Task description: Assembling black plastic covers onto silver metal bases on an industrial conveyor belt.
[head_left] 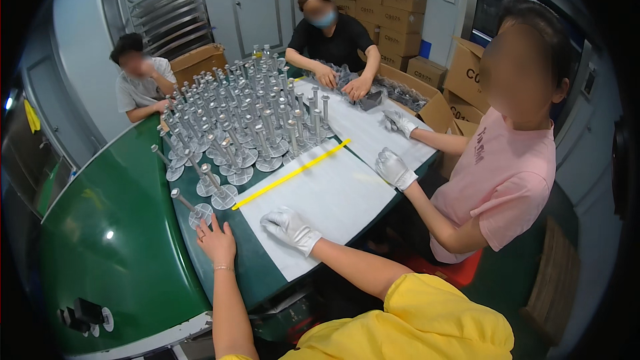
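My bare left hand [217,243] rests at the near left edge of the table. Its fingers are spread, with the tips touching or just beside the round base of a grey stand-like part [201,215], whose post tilts to the left. My right hand [291,229], in a white glove, lies on a white sheet [320,200] with its fingers curled together. Whatever it may hold is hidden. Beyond my left hand, several similar grey parts [224,195] with disc bases and upright posts stand crowded together. A yellow strip [293,173] runs between them and the sheet.
At the right, a co-worker in pink has two white-gloved hands [396,168] over the sheets. Across the table, another handles dark plastic wrapping [363,87] beside an open carton [427,97]. A third person sits far left. A green surface [127,227] with small black pieces [87,313] adjoins the table.
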### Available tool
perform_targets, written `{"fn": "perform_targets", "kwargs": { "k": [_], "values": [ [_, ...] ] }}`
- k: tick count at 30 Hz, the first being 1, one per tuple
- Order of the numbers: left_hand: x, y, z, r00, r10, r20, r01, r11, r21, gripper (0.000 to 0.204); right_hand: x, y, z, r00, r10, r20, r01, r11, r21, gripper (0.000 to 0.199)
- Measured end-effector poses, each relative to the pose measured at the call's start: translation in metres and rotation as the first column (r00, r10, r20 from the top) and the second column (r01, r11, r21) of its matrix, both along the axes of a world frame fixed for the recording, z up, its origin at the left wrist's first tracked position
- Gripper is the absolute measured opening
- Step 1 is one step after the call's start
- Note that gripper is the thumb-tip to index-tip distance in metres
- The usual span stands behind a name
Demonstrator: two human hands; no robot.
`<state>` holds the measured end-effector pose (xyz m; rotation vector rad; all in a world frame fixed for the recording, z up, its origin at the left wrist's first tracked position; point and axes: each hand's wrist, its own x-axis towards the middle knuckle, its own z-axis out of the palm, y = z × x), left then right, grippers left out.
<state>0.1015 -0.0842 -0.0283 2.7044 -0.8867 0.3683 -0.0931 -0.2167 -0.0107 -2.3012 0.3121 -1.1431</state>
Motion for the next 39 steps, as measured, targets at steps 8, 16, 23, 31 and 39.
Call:
{"fn": "perform_targets", "kwargs": {
  "k": [8, 16, 23, 31, 39],
  "values": [
    [-0.009, 0.015, 0.013, 1.0, -0.025, 0.007, 0.026, 0.995, -0.093, 0.053, 0.001, 0.003, 0.007, 0.999, 0.027, -0.026, -0.025, 0.997, 0.069, 0.007],
    [-0.009, 0.017, 0.008, 0.999, -0.023, 0.029, 0.027, 0.992, -0.123, 0.052, 0.001, 0.004, 0.007, 1.0, 0.024, 0.015, -0.024, 0.999, 0.037, 0.008],
    [-0.008, 0.013, 0.005, 0.998, -0.045, 0.036, 0.05, 0.988, -0.149, 0.051, -0.005, -0.001, 0.013, 0.998, 0.058, 0.029, -0.059, 0.998, 0.031, 0.009],
    [-0.009, 0.013, 0.014, 0.999, -0.042, 0.022, 0.046, 0.979, -0.197, 0.05, -0.006, 0.005, 0.016, 0.982, 0.043, -0.182, -0.017, 0.99, 0.139, 0.019],
    [-0.005, 0.032, 0.022, 0.997, -0.049, -0.056, -0.007, 0.689, -0.724, 0.021, -0.001, 0.007, 0.006, 0.989, 0.074, -0.126, -0.046, 0.977, 0.21, 0.011]
  ]
}}
